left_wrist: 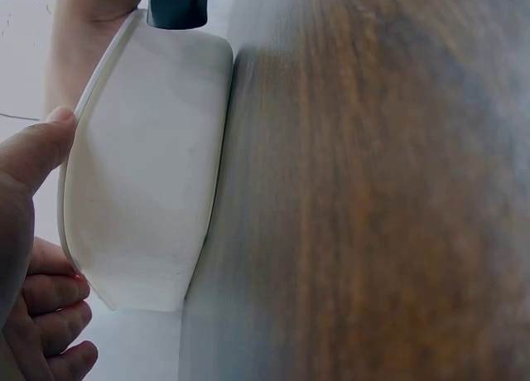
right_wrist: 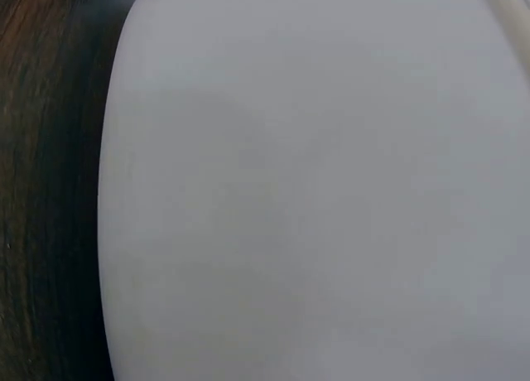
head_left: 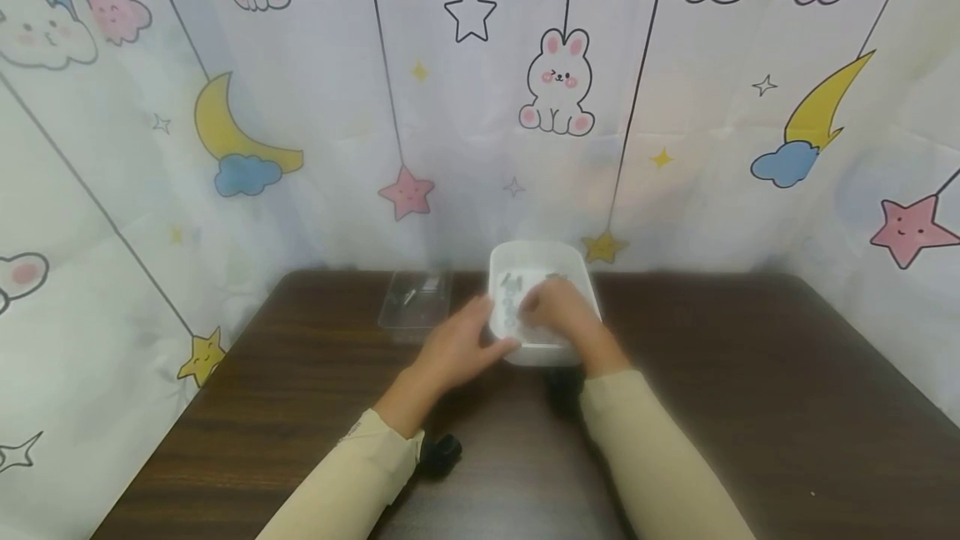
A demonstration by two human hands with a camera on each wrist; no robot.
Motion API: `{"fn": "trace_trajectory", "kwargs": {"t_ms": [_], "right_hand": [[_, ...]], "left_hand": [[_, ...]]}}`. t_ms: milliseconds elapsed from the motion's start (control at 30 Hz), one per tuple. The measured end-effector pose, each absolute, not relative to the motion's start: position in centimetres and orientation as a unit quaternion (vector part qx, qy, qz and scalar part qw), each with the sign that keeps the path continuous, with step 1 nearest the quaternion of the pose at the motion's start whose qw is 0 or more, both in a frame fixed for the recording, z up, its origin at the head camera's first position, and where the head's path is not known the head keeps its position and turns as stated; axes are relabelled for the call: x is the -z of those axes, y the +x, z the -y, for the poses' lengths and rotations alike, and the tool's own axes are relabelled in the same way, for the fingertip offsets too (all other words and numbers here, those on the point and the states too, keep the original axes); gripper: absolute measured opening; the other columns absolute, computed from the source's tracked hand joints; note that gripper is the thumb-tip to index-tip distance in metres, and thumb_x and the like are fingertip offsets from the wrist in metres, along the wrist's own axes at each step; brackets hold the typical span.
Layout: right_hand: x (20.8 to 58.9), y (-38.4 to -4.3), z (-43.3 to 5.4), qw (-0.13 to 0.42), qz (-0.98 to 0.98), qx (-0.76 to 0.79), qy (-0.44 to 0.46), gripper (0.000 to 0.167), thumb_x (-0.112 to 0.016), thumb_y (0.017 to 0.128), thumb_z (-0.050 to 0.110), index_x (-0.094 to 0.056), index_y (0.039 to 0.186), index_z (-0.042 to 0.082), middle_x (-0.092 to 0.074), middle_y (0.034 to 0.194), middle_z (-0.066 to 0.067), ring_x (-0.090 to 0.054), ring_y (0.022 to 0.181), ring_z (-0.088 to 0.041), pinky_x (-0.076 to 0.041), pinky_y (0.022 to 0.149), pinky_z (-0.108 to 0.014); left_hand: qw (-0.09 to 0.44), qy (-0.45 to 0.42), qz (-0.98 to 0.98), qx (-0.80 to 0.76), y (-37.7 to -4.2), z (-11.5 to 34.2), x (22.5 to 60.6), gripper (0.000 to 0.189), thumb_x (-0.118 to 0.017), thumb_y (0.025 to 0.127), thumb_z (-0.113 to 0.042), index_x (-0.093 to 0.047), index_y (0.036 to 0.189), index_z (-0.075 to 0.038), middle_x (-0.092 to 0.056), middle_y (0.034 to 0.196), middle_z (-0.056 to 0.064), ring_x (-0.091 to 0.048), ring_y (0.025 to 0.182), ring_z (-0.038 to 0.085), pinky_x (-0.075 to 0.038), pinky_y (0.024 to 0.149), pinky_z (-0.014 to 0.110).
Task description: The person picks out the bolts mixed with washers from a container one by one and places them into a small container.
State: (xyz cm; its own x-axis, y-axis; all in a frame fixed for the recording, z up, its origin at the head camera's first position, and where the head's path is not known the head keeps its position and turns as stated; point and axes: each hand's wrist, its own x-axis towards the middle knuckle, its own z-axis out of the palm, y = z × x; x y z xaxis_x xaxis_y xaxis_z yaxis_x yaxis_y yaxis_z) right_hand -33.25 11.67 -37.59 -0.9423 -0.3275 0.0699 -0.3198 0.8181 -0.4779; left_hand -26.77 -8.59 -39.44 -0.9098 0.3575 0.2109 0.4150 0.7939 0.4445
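Note:
A white plastic tub [head_left: 536, 255] stands near the table's far edge, with several small grey pieces [head_left: 512, 283] scattered on its floor; they are blurred. My left hand [head_left: 453, 350] holds the tub's left side at the near corner. In the left wrist view the thumb [left_wrist: 45, 145] lies on the rim and the other fingers curl beside it. My right hand [head_left: 564, 309] reaches down into the tub, fingertips among the pieces; I cannot tell whether it pinches one. The right wrist view shows only the tub's outer wall [right_wrist: 306, 182] and some table.
Left of the tub sits a shallow clear plastic box [head_left: 397, 325] with a few small pieces inside. A dark brown wooden table [head_left: 720, 373] spreads under everything. Behind it hangs a white curtain [head_left: 480, 123] printed with rabbits, stars and moons.

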Motion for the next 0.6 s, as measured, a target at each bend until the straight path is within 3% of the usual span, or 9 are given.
{"fn": "trace_trajectory", "kwargs": {"t_ms": [133,333,600], "right_hand": [[37.53,-33.13,-11.68,-0.019,-0.943,0.276,-0.184,0.016,-0.074,0.08,0.013,-0.078,0.094,0.008,-0.076,0.094,-0.008,-0.068,0.082,-0.023,-0.058,0.075,-0.035],[37.36,-33.02,-11.64,-0.071,-0.931,0.28,-0.225,0.018,-0.075,0.085,0.018,-0.077,0.099,0.008,-0.076,0.101,-0.011,-0.07,0.098,-0.027,-0.056,0.092,-0.041],[37.13,-32.89,-11.48,-0.105,-0.921,0.299,-0.226,0.024,-0.073,0.089,0.025,-0.076,0.105,0.008,-0.076,0.104,-0.011,-0.071,0.098,-0.027,-0.057,0.09,-0.041]], "left_hand": [[0.06,-0.207,0.944,0.249,-26.73,8.57,39.38,0.085,-0.061,0.089,-0.06,-0.035,0.153,-0.01,-0.034,0.158,0.012,-0.034,0.145,0.028,-0.032,0.117,0.049],[0.063,-0.21,0.942,0.252,-26.63,8.61,39.24,0.081,-0.062,0.09,-0.058,-0.037,0.152,-0.011,-0.036,0.158,0.011,-0.035,0.145,0.028,-0.032,0.117,0.049],[0.069,-0.214,0.942,0.248,-26.57,8.72,39.2,0.078,-0.061,0.09,-0.059,-0.04,0.151,-0.015,-0.037,0.157,0.01,-0.035,0.145,0.028,-0.033,0.117,0.05]]}}
